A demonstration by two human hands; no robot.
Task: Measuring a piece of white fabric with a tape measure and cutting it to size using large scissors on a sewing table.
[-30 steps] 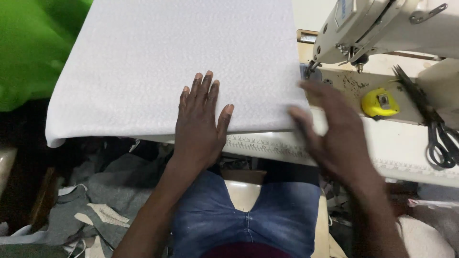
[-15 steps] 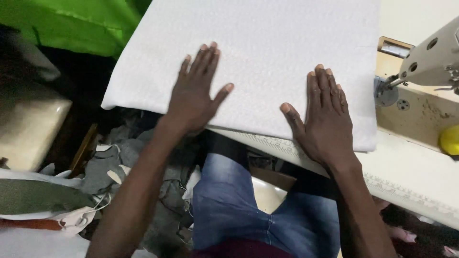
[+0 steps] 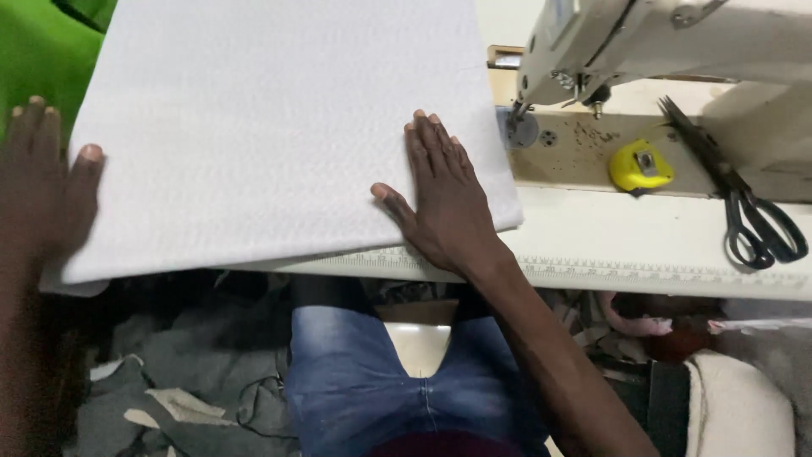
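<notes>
White padded fabric panel (image 3: 279,135) lies flat across the sewing table (image 3: 643,245), its left part hanging past the table's end, its near right corner just beside the needle of the sewing machine (image 3: 643,42). We have the right hand (image 3: 444,199) flat on that corner, fingers spread, palm pressing down; the left hand (image 3: 42,182) sits at the panel's left edge, fingers extended, thumb resting on the cloth — nothing pinched in either.

Step, as we judge it: squaring and smoothing the panel before the machine. The next move likely calls for even pressure from both hands so the layers do not shift.

Outward — yellow tape measure (image 3: 641,165) and black scissors (image 3: 744,207) on the machine bed, apart from the panel. Green cloth (image 3: 42,51) at far left. Grey scraps (image 3: 169,381) on the floor by our jeans. No containers in view
</notes>
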